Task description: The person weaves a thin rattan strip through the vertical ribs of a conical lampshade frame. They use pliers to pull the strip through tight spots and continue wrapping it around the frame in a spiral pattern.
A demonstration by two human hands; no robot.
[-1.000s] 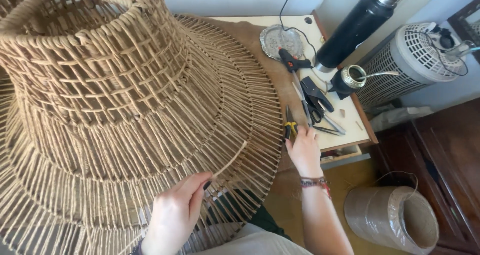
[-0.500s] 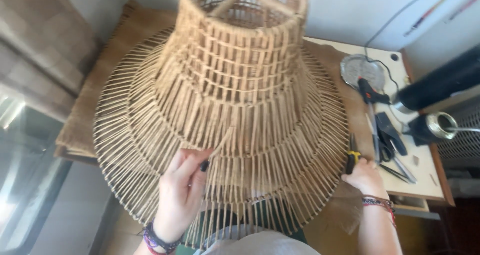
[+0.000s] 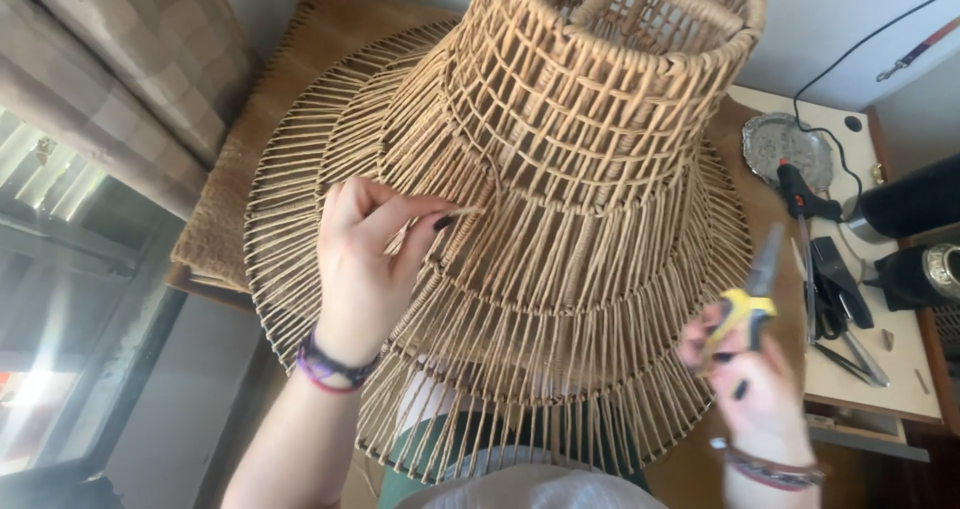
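A large tiered lampshade (image 3: 590, 169) woven of tan cord over a wire frame fills the middle of the view. My left hand (image 3: 365, 259) rests on its lower left side and pinches the loose end of a tan cord (image 3: 465, 211) between thumb and fingers. My right hand (image 3: 755, 384) is at the lower right, just off the shade's rim, closed on yellow-handled pliers (image 3: 752, 294) whose grey jaws point up. The hand is blurred.
A white table (image 3: 880, 374) at the right carries a black glue gun (image 3: 805, 199), a round silver tray (image 3: 785, 144), scissors and other tools (image 3: 840, 304). A woven mat (image 3: 290, 99) lies under the shade. A window and checked curtain (image 3: 120, 59) are at the left.
The view has swung left and the shade now sits centred. My right hand lifted the yellow-handled pliers off the table area toward the rim. My left hand moved up the shade with the cord end.
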